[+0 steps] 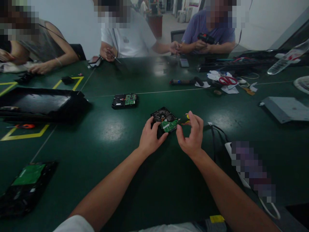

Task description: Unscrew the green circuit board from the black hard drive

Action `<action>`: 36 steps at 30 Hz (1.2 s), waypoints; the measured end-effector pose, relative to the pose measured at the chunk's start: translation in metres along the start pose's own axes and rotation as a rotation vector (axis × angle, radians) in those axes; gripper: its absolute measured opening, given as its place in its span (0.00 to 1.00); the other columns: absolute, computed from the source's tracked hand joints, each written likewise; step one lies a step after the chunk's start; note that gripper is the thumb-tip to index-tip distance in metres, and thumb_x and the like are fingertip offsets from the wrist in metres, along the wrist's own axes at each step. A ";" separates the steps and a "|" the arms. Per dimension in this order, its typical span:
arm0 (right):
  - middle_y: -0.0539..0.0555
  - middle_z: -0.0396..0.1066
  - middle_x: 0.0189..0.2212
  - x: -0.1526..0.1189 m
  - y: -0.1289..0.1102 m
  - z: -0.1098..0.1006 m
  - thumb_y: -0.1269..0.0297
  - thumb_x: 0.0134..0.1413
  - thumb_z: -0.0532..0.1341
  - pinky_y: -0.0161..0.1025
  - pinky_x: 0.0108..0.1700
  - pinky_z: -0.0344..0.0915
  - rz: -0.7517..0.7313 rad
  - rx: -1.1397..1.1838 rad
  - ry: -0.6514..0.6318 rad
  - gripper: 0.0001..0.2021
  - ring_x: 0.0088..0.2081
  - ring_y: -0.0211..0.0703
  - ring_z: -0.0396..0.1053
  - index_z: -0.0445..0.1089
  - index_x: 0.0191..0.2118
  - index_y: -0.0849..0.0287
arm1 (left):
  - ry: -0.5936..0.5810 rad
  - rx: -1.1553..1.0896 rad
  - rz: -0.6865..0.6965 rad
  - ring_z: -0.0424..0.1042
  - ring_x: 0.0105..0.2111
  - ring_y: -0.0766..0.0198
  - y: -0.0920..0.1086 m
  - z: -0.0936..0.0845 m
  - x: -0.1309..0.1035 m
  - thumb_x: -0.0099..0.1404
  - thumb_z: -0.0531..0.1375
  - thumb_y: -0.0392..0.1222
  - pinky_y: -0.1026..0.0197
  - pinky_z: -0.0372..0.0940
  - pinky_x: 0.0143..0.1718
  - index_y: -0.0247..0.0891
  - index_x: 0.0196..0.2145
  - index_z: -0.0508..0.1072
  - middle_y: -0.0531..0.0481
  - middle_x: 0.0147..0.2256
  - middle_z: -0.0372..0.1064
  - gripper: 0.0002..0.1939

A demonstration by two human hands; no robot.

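Note:
A black hard drive (163, 114) with a green circuit board (169, 125) lies on the dark green table (154, 170) in front of me. My left hand (151, 137) rests on the drive's left and near side, its fingers wrapped round the edge. To the right of the board, my right hand (191, 133) is raised with thumb and fingers apart, the thumb close to the board's right edge. Just behind my right fingers, a small yellow and orange item (187, 119) is partly hidden.
Another hard drive (125, 100) lies farther back, and one more (26, 183) at the near left. A black tray (41, 103) stands left, a metal box (287, 109) right. A power strip (238, 164) lies beside my right forearm. Three people sit opposite.

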State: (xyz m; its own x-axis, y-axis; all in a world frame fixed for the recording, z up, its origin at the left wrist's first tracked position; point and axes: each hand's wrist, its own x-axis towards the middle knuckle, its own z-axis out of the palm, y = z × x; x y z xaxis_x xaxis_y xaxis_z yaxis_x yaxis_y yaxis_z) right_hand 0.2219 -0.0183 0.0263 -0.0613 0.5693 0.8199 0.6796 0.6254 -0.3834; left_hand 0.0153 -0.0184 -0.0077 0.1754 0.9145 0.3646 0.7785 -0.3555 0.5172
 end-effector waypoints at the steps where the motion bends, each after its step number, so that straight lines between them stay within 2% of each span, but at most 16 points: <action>1: 0.62 0.62 0.59 0.000 0.000 0.000 0.69 0.65 0.63 0.48 0.42 0.82 0.001 0.004 -0.005 0.40 0.57 0.54 0.66 0.45 0.76 0.46 | -0.001 0.001 0.000 0.57 0.70 0.39 0.000 0.000 0.000 0.67 0.66 0.54 0.36 0.63 0.67 0.41 0.60 0.68 0.34 0.69 0.53 0.28; 6: 0.60 0.63 0.57 0.000 0.000 0.000 0.68 0.63 0.65 0.45 0.38 0.81 -0.007 0.001 0.013 0.41 0.54 0.52 0.67 0.46 0.75 0.45 | -0.006 0.005 0.000 0.57 0.70 0.39 -0.001 0.001 0.000 0.68 0.66 0.55 0.35 0.62 0.67 0.40 0.60 0.68 0.33 0.69 0.53 0.29; 11: 0.62 0.62 0.60 0.000 0.001 0.001 0.69 0.65 0.62 0.49 0.43 0.82 -0.001 0.029 -0.008 0.39 0.57 0.54 0.66 0.45 0.76 0.45 | -0.005 0.003 -0.002 0.56 0.70 0.39 -0.001 0.001 0.000 0.67 0.66 0.55 0.35 0.62 0.67 0.41 0.61 0.68 0.33 0.69 0.53 0.29; 16: 0.60 0.63 0.55 0.001 -0.001 0.000 0.67 0.64 0.65 0.45 0.38 0.81 -0.004 -0.003 0.017 0.39 0.54 0.53 0.66 0.48 0.74 0.44 | -0.002 -0.001 0.001 0.57 0.70 0.39 -0.002 0.001 0.000 0.67 0.67 0.54 0.35 0.62 0.66 0.41 0.60 0.68 0.33 0.69 0.52 0.29; 22: 0.62 0.62 0.59 0.002 0.001 -0.001 0.68 0.65 0.62 0.56 0.48 0.81 -0.015 0.019 -0.017 0.39 0.58 0.56 0.67 0.45 0.75 0.46 | -0.001 0.006 0.001 0.57 0.70 0.39 -0.001 0.000 0.000 0.67 0.67 0.54 0.35 0.63 0.66 0.41 0.60 0.68 0.34 0.69 0.53 0.29; 26: 0.61 0.64 0.57 0.001 0.001 -0.001 0.68 0.63 0.65 0.48 0.41 0.81 -0.013 0.009 0.015 0.40 0.56 0.54 0.67 0.47 0.75 0.45 | 0.000 0.005 0.004 0.57 0.70 0.39 0.000 -0.001 0.000 0.67 0.66 0.54 0.35 0.63 0.66 0.41 0.60 0.67 0.34 0.69 0.54 0.29; 31: 0.63 0.63 0.60 0.001 0.000 -0.002 0.68 0.65 0.62 0.52 0.46 0.81 -0.013 0.009 -0.014 0.40 0.58 0.56 0.67 0.45 0.76 0.48 | -0.005 0.012 0.000 0.58 0.70 0.39 -0.001 0.000 0.000 0.67 0.66 0.54 0.35 0.63 0.66 0.41 0.61 0.68 0.33 0.69 0.53 0.29; 36: 0.61 0.64 0.57 0.001 0.000 -0.001 0.67 0.63 0.65 0.47 0.41 0.81 -0.009 0.001 0.011 0.41 0.56 0.54 0.67 0.47 0.75 0.45 | 0.002 0.004 0.009 0.57 0.70 0.39 -0.001 0.000 0.000 0.67 0.66 0.54 0.35 0.63 0.66 0.41 0.60 0.67 0.33 0.69 0.53 0.29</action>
State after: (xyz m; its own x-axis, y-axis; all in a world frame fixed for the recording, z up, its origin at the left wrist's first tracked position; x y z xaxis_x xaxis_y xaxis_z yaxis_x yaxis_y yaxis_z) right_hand 0.2225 -0.0183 0.0276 -0.0595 0.5574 0.8281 0.6785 0.6311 -0.3760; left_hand 0.0147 -0.0180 -0.0086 0.1819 0.9108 0.3706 0.7795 -0.3633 0.5102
